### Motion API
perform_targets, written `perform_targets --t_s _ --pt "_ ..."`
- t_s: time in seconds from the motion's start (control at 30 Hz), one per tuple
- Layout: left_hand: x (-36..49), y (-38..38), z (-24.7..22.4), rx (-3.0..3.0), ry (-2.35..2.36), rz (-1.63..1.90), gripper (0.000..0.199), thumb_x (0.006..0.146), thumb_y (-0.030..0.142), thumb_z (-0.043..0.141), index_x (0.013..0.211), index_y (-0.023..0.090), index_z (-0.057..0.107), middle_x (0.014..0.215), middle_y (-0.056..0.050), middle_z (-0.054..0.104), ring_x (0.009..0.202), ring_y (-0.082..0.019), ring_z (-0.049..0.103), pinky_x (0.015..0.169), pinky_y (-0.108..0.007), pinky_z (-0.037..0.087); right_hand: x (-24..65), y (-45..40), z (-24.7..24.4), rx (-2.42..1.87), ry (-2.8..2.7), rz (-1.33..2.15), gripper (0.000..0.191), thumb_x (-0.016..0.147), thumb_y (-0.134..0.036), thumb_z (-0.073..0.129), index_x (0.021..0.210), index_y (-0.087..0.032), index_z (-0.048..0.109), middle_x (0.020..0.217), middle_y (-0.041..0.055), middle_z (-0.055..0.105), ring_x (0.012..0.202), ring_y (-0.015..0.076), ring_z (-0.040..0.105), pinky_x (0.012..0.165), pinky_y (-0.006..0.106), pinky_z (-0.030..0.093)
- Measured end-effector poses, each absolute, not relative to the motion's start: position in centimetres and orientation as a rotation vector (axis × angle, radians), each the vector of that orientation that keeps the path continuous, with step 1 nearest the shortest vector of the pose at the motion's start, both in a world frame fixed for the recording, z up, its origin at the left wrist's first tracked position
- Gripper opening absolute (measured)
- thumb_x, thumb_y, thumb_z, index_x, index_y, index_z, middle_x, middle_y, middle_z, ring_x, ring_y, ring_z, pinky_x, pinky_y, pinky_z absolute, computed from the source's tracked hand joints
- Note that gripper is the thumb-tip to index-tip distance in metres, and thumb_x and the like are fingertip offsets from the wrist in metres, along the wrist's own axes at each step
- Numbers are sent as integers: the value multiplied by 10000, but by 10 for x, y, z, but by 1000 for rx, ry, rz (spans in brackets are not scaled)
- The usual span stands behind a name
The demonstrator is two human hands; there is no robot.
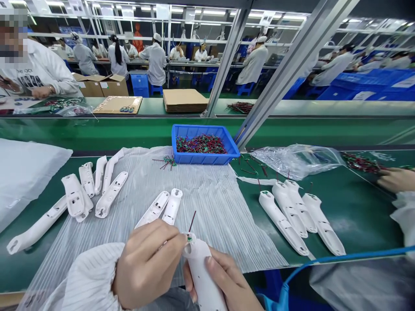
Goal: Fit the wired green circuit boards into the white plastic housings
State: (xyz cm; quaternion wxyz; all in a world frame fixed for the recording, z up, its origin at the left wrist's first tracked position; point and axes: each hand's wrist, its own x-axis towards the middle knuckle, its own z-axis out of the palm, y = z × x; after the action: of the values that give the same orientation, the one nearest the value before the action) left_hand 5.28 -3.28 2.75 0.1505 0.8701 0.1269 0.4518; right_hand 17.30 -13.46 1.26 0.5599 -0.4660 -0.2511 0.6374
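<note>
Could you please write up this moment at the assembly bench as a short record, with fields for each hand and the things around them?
Left hand: fingers pinch the small green part, with a dark wire rising from it, at the end of the housing
Right hand: grips the white plastic housing
On the bench: more white housings on a ribbed plastic sheet
Parts tray: blue plastic tray of wired components
Co-worker: a hand at right, beside a heap of wired components

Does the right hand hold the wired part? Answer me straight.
No: the right hand grips the white plastic casing, while the left hand pinches the small wired part at the casing's top.
</note>
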Motion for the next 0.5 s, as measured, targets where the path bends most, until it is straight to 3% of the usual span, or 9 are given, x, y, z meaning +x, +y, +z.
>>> perform_targets --t_s 0.1,0.23,0.37,0.5 --pt "53 -33 29 2588 311 1320 168 746 -3 486 857 104 555 679 -48 594 594 -119 524 505 -234 438 175 -136 9 -1089 -673 1480 355 798 -485 486 703 -166 609 578 6 519 520 98 440 548 241 330" --pt "58 -35 26 2632 317 1396 116 736 11 507 754 116 553 577 -16 559 529 -110 495 461 -229 410 179 -134 0 -1000 -742 1419 327 807 -468 472 887 -182 609 578 -2 508 485 97 403 520 248 314" --pt "63 -39 24 2639 333 1694 114 685 -24 556 724 82 573 566 -30 555 540 -129 492 447 -246 388 178 -135 4 -1015 -709 1433 309 831 -425 456 786 -175 632 584 2 506 507 97 416 555 254 328" --pt "64 -37 32 2417 270 1297 125 734 -10 516 706 101 565 586 -25 563 531 -95 484 466 -207 410 181 -140 5 -1014 -633 1411 309 799 -441 511 945 -196 631 603 0 515 520 94 414 559 250 319"
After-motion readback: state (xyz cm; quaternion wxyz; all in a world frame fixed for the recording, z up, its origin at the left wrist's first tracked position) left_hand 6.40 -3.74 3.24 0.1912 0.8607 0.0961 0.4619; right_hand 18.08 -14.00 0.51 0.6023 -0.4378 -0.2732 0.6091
